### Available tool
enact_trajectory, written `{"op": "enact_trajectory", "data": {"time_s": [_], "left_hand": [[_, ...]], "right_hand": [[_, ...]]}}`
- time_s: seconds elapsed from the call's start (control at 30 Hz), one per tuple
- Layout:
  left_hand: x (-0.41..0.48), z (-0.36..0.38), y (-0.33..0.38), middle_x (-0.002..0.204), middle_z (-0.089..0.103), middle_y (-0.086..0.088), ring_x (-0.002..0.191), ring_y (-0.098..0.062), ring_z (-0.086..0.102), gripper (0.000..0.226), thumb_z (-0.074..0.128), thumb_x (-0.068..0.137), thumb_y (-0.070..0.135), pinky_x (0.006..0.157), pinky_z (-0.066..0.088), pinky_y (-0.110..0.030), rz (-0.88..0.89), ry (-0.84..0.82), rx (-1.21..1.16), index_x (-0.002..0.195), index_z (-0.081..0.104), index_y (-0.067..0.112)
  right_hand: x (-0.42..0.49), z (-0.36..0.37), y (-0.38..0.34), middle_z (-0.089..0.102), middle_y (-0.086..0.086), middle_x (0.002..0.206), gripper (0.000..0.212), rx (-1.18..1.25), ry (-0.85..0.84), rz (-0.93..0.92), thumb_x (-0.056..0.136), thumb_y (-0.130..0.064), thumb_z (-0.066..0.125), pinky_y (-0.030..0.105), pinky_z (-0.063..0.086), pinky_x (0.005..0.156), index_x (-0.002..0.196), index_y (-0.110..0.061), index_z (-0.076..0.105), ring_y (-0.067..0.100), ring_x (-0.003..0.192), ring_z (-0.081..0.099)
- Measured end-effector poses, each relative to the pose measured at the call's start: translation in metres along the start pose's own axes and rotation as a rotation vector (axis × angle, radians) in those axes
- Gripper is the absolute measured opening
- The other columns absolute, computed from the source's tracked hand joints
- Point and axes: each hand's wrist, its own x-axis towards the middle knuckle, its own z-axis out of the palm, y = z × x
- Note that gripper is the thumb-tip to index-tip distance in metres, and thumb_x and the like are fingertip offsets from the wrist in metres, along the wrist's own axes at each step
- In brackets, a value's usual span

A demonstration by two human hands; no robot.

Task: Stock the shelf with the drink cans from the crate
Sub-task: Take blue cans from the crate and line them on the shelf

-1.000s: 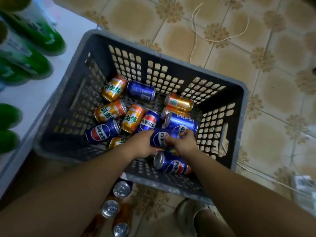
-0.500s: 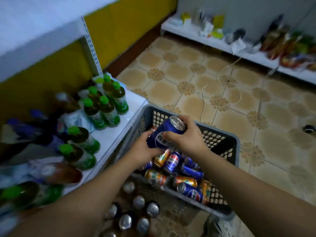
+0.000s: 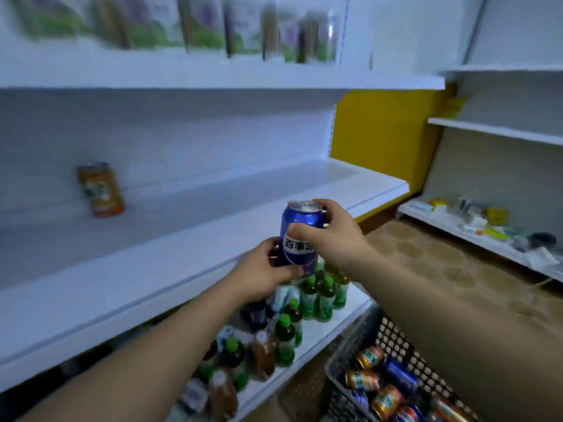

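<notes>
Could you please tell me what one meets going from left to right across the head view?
Orange can on the shelf → left hand → blue can → right hand → crate.

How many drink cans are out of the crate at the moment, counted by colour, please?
1 blue can, gripped by the left hand and the right hand
1 orange can, on the shelf
Total: 2
</notes>
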Motion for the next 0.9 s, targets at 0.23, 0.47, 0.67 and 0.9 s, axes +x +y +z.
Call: {"op": "enact_trajectory", "data": {"time_s": [0.23,0.47,0.67,0.9], "left_hand": [[-0.121,-0.147,-0.028,0.151,0.036,0.001,0.136,-0.016,0.038,0.079,0.068,0.081,0.046,0.107,0.033,-0.029,-0.169,0.304,0.445,0.147,0.03,0.022],[-0.233,-0.252,-0.095,0.159,0.021,0.002,0.143,-0.018,0.023,0.075,0.044,0.089,0.063,0.117,0.021,-0.037,-0.553,0.376,0.798,0.15,0.025,0.024],[-0.282,-0.294,-0.123,0.161,0.0,0.007,0.148,-0.018,-0.001,0.075,0.025,0.086,0.074,0.117,0.0,-0.055,-0.742,0.461,0.85,0.151,0.011,0.037],[-0.284,-0.297,-0.134,0.161,-0.006,0.008,0.148,-0.018,-0.007,0.079,0.021,0.083,0.078,0.115,-0.005,-0.057,-0.732,0.475,0.892,0.151,0.004,0.04]], "right_hand": [[-0.026,0.133,-0.091,0.059,-0.008,0.105,0.052,0.087,-0.265,-0.116,0.076,-0.025,0.079,0.031,0.051,0.08,0.117,-0.028,0.048,0.018,0.099,0.061],[-0.058,0.246,-0.13,0.055,-0.007,0.105,0.061,0.056,-0.483,-0.135,0.077,-0.021,0.078,0.038,0.051,0.09,0.129,-0.023,0.046,0.022,0.105,0.058],[-0.069,0.317,-0.142,0.056,-0.001,0.119,0.063,0.001,-0.581,-0.175,0.078,-0.019,0.078,0.04,0.05,0.095,0.132,-0.022,0.045,0.024,0.111,0.056],[-0.06,0.389,-0.15,0.052,-0.005,0.117,0.059,0.043,-0.621,-0.189,0.081,-0.015,0.075,0.036,0.049,0.093,0.13,-0.02,0.043,0.023,0.116,0.053]]}}
